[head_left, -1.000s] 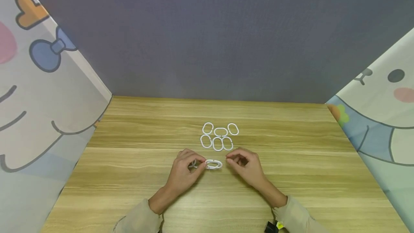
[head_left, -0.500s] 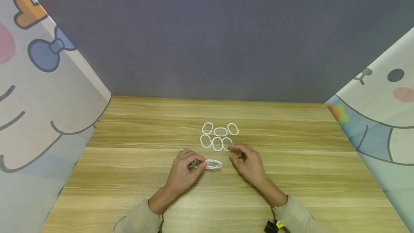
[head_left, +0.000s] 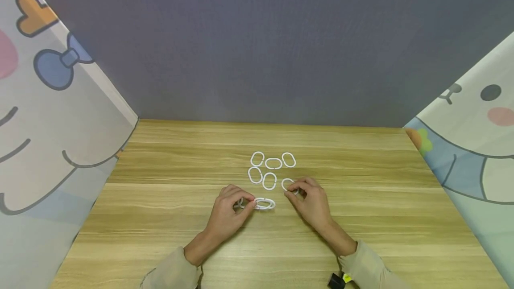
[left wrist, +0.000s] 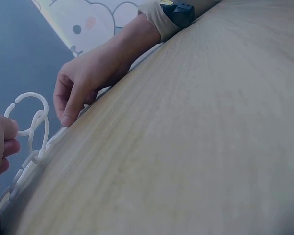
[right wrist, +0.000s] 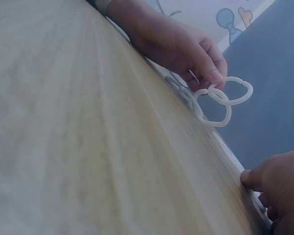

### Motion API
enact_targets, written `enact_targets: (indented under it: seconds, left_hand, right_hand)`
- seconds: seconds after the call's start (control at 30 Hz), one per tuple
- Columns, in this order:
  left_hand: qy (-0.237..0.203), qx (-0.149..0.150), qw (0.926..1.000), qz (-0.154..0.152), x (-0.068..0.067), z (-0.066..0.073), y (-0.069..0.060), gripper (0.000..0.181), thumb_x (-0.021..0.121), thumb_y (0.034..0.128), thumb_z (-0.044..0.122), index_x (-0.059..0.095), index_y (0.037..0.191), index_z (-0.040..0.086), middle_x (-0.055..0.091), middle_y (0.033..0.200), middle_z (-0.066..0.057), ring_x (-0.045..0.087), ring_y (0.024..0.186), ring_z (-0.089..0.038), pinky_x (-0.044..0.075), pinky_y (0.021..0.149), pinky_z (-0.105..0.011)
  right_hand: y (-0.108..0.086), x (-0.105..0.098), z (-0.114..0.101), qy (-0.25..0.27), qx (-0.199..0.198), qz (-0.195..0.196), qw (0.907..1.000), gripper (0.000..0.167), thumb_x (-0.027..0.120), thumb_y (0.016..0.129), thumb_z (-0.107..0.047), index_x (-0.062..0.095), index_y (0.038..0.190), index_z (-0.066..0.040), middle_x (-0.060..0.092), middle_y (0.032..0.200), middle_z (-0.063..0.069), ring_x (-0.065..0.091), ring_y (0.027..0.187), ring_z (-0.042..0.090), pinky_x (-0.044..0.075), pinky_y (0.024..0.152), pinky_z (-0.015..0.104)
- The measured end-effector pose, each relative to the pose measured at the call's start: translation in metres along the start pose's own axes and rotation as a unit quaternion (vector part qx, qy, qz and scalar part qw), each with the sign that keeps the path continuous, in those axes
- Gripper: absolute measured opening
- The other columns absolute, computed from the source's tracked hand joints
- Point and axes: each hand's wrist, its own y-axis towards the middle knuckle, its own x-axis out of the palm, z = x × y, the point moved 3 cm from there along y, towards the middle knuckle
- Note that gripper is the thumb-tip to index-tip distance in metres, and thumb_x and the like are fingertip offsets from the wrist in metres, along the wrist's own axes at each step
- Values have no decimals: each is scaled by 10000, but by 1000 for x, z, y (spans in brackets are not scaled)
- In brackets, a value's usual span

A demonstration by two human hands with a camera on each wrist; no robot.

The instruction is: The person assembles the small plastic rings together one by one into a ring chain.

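My left hand [head_left: 229, 211] pinches a white oval plastic ring link [head_left: 265, 204] between thumb and index finger. In the right wrist view, two linked rings [right wrist: 230, 103] stick out from its fingertips, each with a small gap in its loop. More joined links [left wrist: 22, 171] trail down to the table in the left wrist view, partly behind the hand. To the right, my right hand [head_left: 311, 202] has thumb and index finger on the edge of a single loose ring link [head_left: 283, 182], whose right side they partly cover.
Several loose white ring links [head_left: 273, 163] lie in a cluster on the wooden table [head_left: 361, 168], just beyond the hands. A grey panel [head_left: 265, 48] stands along the table's back edge. Cartoon-printed panels [head_left: 474, 146] flank both sides.
My right hand has moved slightly away from me to the cluster, and the nearest right ring has shifted right and toward me under its fingers. My left hand has stayed in place.
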Motion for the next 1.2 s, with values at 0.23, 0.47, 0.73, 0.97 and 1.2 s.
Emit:
enact_targets:
  seconds: [0.23,0.47,0.73,0.97,1.2]
  left_hand:
    - [-31,7,10000,8,0,0,0,140,919,894,77,820,932,168,798,921,95,651,857,-177,469,768,-304]
    - [-19,7,10000,-6,0,-1,0,138,915,896,77,822,934,172,800,927,97,662,886,-144,485,784,-313]
    - [-29,10,10000,-19,0,-1,0,139,912,898,71,822,936,171,799,927,97,656,881,-139,486,778,-311]
    - [-43,37,10000,-42,0,0,0,162,922,881,61,818,925,177,798,929,105,673,925,-113,509,833,-339]
    - [-82,56,9999,-80,0,0,1,165,936,870,73,821,921,180,792,926,113,677,940,-110,526,866,-360]
  right_hand:
    - [0,2,-1,-226,-206,-233,9993,241,965,838,-34,757,860,-155,718,988,39,549,738,58,466,619,232]
    - [-1,3,-1,203,-306,-225,9991,196,870,926,23,718,960,-96,654,882,-16,540,730,22,485,598,223]
    - [1,2,1,1651,-207,128,9860,270,747,964,169,730,1222,89,740,854,119,643,645,75,533,532,180]
    - [-2,2,0,3513,836,-370,9318,271,649,1019,181,651,1287,218,687,883,332,725,650,93,634,565,290]
    - [-4,2,-4,4183,1319,-571,8969,121,622,1028,148,597,1093,248,742,794,129,745,627,95,638,571,294]
